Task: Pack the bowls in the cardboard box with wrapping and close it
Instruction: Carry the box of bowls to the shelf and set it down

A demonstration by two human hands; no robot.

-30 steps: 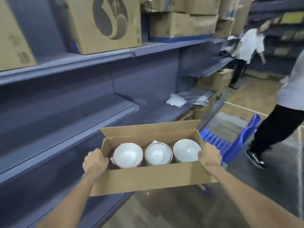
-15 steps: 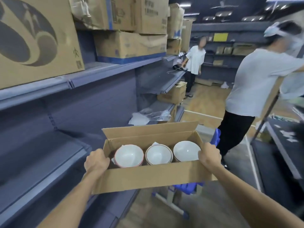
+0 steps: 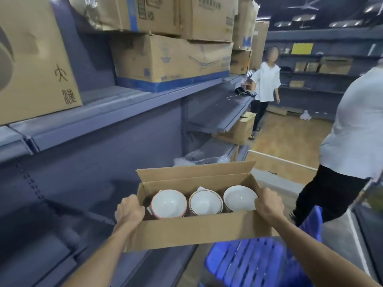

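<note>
Left hand (image 3: 129, 211) fingers curled over the left end wall of the cardboard box (image 3: 192, 230), grasping it. Right hand (image 3: 269, 205) grasps the right end wall likewise. Box held in the air between both hands, flaps open. Three white bowls (image 3: 204, 201) sit in a row inside. Blue plastic chair (image 3: 261, 264) below; grey shelves (image 3: 99, 121) to the left.

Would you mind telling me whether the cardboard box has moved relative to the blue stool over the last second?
Yes. The cardboard box, gripped by both hands, now sits above the blue stool, which earlier stood beyond its right end.

box (image 3: 192, 230): matt cardboard | bowls (image 3: 204, 203): glossy ceramic | stool (image 3: 259, 264): blue plastic
</note>
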